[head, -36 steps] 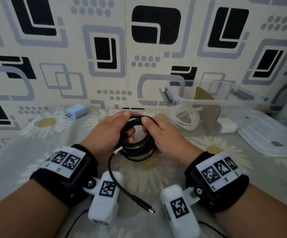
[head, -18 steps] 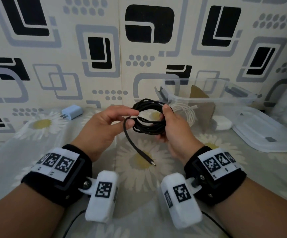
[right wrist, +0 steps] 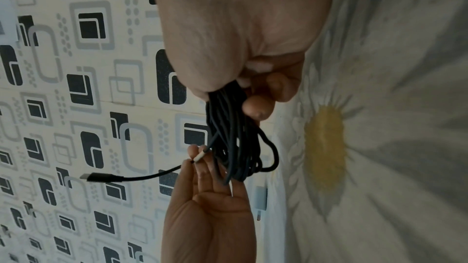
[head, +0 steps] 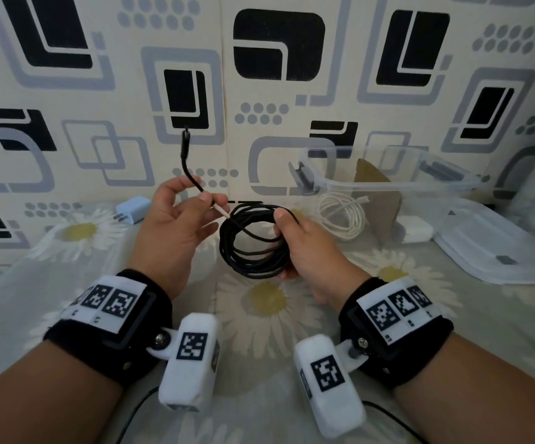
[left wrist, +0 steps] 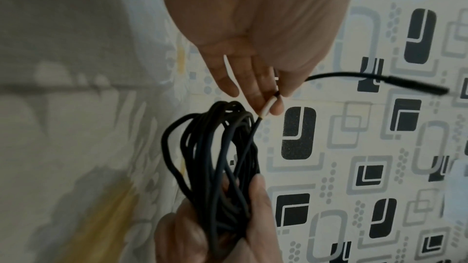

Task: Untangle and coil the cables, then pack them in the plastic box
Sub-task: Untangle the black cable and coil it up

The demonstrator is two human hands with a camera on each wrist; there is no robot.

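A coiled black cable point(head: 253, 241) hangs in the air above the flowered cloth, and my right hand point(head: 304, 248) grips its right side with curled fingers point(right wrist: 258, 107). My left hand point(head: 179, 213) pinches the cable's free end between thumb and fingertips at a short white sleeve point(head: 221, 209) point(left wrist: 268, 107). The plug end point(head: 185, 144) point(right wrist: 97, 177) sticks up past that hand. A clear plastic box point(head: 387, 184) stands at the back right with a coiled white cable point(head: 343, 216) inside it.
Beside the white cable a brown cardboard divider point(head: 378, 200) stands in the box, and a white adapter point(head: 415, 230) lies behind it. The box lid point(head: 503, 248) lies at the right. A pale blue charger point(head: 131, 209) rests at the back left. A patterned wall point(head: 275, 59) rises behind.
My left hand has taken the loose end, which hung down over the cloth, and lifted it up to the left so the plug points upward. The right hand keeps hold of the coil.
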